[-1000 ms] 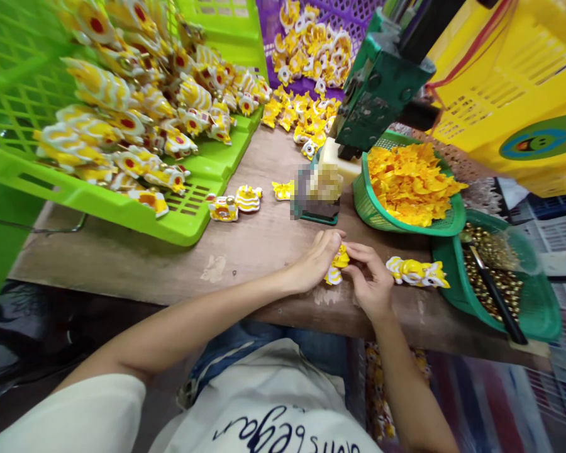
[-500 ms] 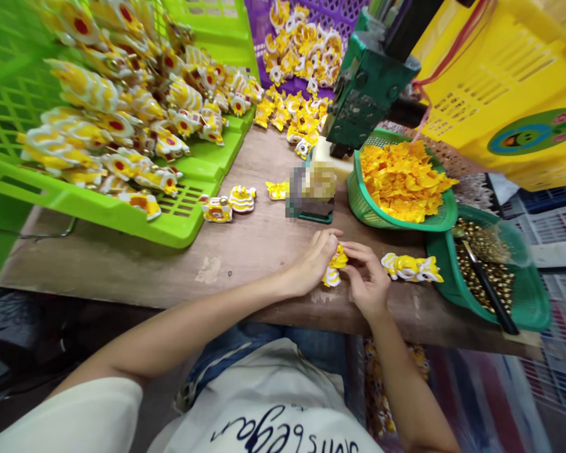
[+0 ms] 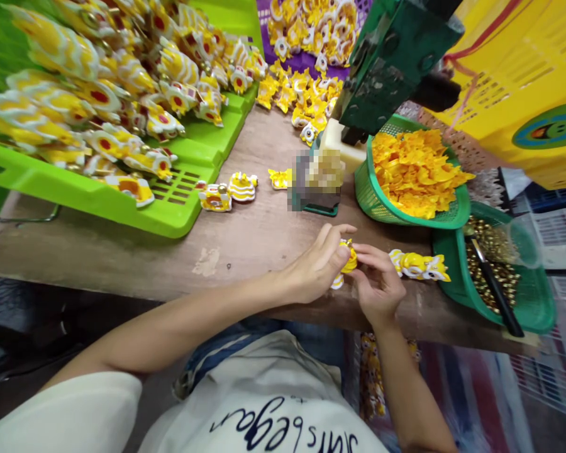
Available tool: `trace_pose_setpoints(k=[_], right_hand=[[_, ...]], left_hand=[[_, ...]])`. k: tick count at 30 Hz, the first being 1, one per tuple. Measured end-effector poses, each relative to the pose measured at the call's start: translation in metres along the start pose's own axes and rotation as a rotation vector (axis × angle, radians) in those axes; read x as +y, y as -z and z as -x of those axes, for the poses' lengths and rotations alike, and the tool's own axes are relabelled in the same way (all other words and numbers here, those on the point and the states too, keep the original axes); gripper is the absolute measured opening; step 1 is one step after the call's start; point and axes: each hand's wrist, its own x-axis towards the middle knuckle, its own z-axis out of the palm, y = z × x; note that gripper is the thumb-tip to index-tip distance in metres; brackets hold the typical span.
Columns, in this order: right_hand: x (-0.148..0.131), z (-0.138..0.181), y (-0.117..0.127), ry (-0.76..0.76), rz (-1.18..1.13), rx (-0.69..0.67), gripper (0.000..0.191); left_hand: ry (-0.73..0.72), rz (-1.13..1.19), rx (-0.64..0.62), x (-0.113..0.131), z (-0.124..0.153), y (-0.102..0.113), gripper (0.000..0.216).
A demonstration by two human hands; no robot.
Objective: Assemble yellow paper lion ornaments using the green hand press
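Note:
Between my two hands is a small yellow-and-white plastic figure (image 3: 349, 259), held just above the front part of the wooden table (image 3: 252, 251). My left hand (image 3: 318, 264) grips it from the left, thumb pressed on its side and forefinger stretched out. From the right, the fingertips of my right hand (image 3: 380, 283) pinch the same figure. Much of it is hidden behind the fingers. Right of my right hand lies a striped animal figure (image 3: 419, 265). Farther left on the table sit two striped body pieces (image 3: 242, 187) and a small yellow piece (image 3: 280, 178).
A green press (image 3: 377, 69) stands behind my hands, its base blurred out. Left is a lime crate (image 3: 183, 220) full of figures. On the right are a green basket (image 3: 365, 195) of yellow parts and a green tub (image 3: 538, 308) with gold bells and a black-handled tool (image 3: 500, 296).
The view has shifted slightly. Both hands stay on the figure, which now sits more upright between the fingers and shows less of its white lower part.

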Motion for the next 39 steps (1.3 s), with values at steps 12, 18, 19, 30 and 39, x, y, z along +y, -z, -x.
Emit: trace_pose_setpoints(k=[12,18,19,30,39], right_hand=[[-0.001,-0.003,0.000,0.001,-0.007,-0.053,0.049],[-0.001,-0.004,0.000,0.003,0.025,-0.075,0.042],[-0.002,-0.006,0.000,0.006,0.048,-0.083,0.039],[-0.010,-0.015,-0.001,0.094,0.179,-0.076,0.036],[-0.008,-0.009,-0.012,0.155,0.204,-0.019,0.037]], left_hand=[[0.007,0.011,0.006,-0.007,0.000,-0.003,0.075],[0.116,0.132,0.053,-0.011,-0.002,-0.005,0.065],[0.145,0.152,0.046,-0.011,-0.003,-0.005,0.060],[0.169,0.218,-0.054,-0.012,-0.005,0.000,0.055],[0.257,0.396,-0.066,-0.011,-0.002,0.000,0.054]])
